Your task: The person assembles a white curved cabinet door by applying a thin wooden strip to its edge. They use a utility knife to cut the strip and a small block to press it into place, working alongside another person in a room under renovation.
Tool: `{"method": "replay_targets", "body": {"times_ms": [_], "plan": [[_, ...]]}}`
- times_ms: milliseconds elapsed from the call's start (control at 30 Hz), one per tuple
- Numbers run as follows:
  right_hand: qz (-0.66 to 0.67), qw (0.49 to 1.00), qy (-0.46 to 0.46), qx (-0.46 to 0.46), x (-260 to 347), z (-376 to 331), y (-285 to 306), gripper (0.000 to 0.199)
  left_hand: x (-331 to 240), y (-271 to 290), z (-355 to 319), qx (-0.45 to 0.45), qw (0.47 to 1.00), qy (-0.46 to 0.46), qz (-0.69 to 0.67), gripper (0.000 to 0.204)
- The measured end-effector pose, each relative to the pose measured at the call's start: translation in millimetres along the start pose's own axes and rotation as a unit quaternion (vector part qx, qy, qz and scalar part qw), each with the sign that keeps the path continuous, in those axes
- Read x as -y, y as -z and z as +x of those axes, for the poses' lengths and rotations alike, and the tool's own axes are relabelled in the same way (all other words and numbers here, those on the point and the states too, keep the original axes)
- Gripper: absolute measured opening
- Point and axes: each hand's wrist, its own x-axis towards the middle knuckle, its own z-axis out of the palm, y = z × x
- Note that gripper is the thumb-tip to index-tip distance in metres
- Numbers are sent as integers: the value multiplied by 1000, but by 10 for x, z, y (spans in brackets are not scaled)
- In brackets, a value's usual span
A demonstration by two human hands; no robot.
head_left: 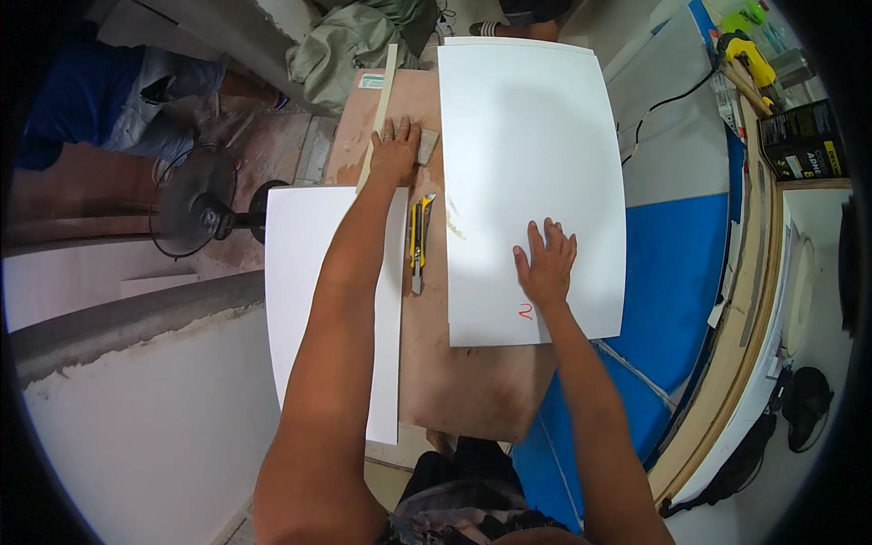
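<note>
My right hand (548, 265) rests with fingers spread on a large white sheet (531, 136). The sheet lies along the right side of a brown board (477, 386), and a red handwritten mark sits beside my wrist. Farther forward, my left hand (395, 156) lies on the board with its fingers stretched out, next to a long narrow pale strip (381, 100). A small pale flat piece (428, 146) is just right of its fingers. Between the sheets lies a yellow and black utility knife (419, 241), its blade out. Under my left forearm is a second white sheet (300, 263).
A black fan (195, 207) stands at the left, near another person (136, 91) in blue. Grey-green cloth (350, 59) is heaped beyond the board. Blue and white panels (677, 272) are at the right, beside a ledge holding a yellow tool (752, 64) and a black box (801, 143).
</note>
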Motion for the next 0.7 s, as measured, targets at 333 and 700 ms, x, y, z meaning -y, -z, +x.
{"method": "replay_targets", "body": {"times_ms": [333, 700], "plan": [[-1, 1000, -12, -7, -62, -17, 13, 51, 104, 959, -386, 55, 986, 39, -153, 80], [-57, 998, -5, 7, 112, -104, 27, 52, -175, 767, -5288, -101, 320, 463, -821, 50]]}}
